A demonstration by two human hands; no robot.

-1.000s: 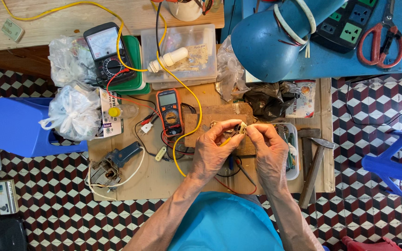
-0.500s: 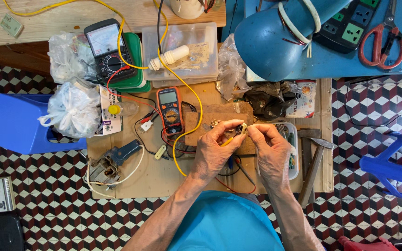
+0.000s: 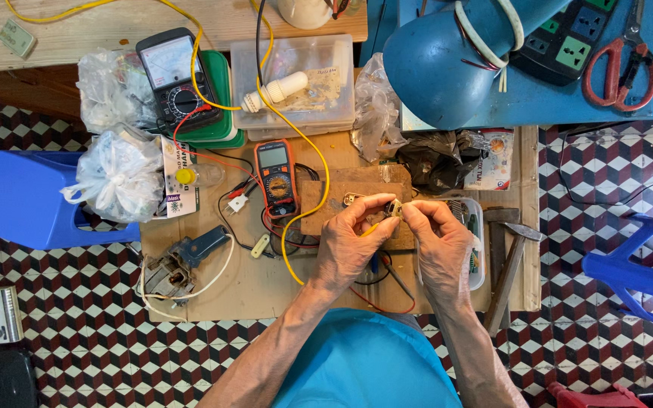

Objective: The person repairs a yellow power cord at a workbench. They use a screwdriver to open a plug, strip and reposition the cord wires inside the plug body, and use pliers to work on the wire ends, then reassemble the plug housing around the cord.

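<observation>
Both my hands meet over a worn wooden block on the low work board. My left hand and my right hand pinch one small pale electrical part between their fingertips. The part is mostly hidden by my fingers. A yellow wire curves down from the back to just left of my left hand. An orange digital multimeter with red and black leads lies left of the block.
A black analog meter rests on a green box. A clear tray holds a white bulb. Plastic bags, a blue stool, a blue lamp shade, red scissors, a power strip and a hammer surround the board.
My hands stay together on the small part, with only slight finger shifts. The view has moved a little.
</observation>
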